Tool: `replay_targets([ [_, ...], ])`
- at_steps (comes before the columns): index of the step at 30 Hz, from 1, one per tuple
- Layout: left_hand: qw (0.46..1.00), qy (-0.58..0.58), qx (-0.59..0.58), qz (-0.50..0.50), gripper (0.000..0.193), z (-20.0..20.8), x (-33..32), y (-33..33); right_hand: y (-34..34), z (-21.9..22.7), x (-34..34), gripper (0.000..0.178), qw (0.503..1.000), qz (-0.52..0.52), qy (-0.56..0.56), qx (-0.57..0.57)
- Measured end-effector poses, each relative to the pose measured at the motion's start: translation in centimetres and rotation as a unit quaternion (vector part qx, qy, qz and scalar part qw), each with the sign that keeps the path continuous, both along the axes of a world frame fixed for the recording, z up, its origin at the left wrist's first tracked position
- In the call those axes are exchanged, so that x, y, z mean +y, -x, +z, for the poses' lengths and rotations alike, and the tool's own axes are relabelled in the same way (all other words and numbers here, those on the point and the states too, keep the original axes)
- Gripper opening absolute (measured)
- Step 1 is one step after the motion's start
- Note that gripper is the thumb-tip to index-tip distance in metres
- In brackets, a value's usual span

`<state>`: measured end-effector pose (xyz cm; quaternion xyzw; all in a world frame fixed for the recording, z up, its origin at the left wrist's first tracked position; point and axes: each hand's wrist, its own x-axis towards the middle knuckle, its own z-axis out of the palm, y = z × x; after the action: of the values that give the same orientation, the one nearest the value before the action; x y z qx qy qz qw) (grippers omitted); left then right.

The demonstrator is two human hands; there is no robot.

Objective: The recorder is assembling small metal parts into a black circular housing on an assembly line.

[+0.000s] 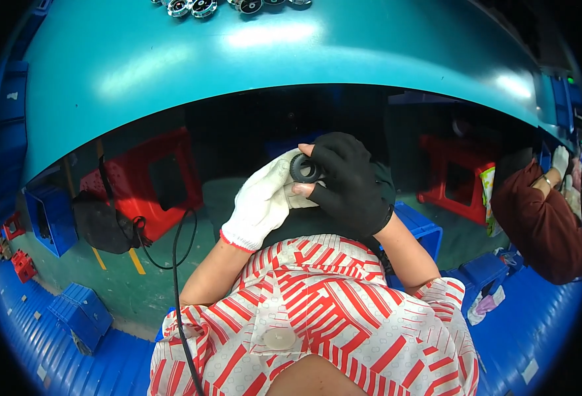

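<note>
A small black ring (295,169), ribbed round its outside like a toy tyre, is held in front of my body, below the table edge. My left hand (261,199), in a white knit glove, closes on the ring's left side. My right hand (351,183) wears a black glove with bare thumb and finger ends, and these fingers pinch round the ring's right side. White glove shows through the ring's hole. Several shiny silver and black wheel-like parts (204,8) lie at the far edge of view, away from both hands.
A teal table (343,63) curves across the front. Red stools (122,198) stand left and right, with blue crates (80,313) on the floor. A black cable (176,284) hangs along my left side. At the right sits a person in a brown sleeve (541,221) and white gloves.
</note>
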<state>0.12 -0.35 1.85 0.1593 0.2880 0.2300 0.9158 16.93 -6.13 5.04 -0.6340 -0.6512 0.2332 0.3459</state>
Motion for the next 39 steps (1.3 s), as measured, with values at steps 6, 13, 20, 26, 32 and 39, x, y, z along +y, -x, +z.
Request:
replay_targets([
  [6,0.997,0.033,-0.065,-0.026,0.048,-0.1,0.5,0.2,0.3,-0.7,0.0,0.050,0.999,-0.008,-0.021,0.035],
  [13,0.998,-0.026,0.045,-0.020,0.042,0.3,0.3,0.1,0.6,-0.5,0.4,0.045,0.998,0.030,-0.049,-0.003],
  [20,0.996,0.085,-0.039,-0.006,0.033,1.4,1.8,0.9,0.7,0.1,0.7,0.042,0.998,0.033,-0.031,0.048],
  [26,0.998,0.031,-0.033,0.044,0.036,1.3,2.7,1.5,-0.6,4.8,2.8,0.038,0.996,0.041,-0.081,0.001],
  [32,0.995,0.025,-0.055,0.075,0.043,2.5,3.3,1.4,-4.7,7.3,11.0,0.024,0.966,-0.090,-0.211,-0.117],
  [39,0.992,0.037,-0.079,0.093,0.042,2.8,3.7,1.7,-6.5,6.6,14.2,0.021,0.956,-0.075,-0.190,-0.208],
])
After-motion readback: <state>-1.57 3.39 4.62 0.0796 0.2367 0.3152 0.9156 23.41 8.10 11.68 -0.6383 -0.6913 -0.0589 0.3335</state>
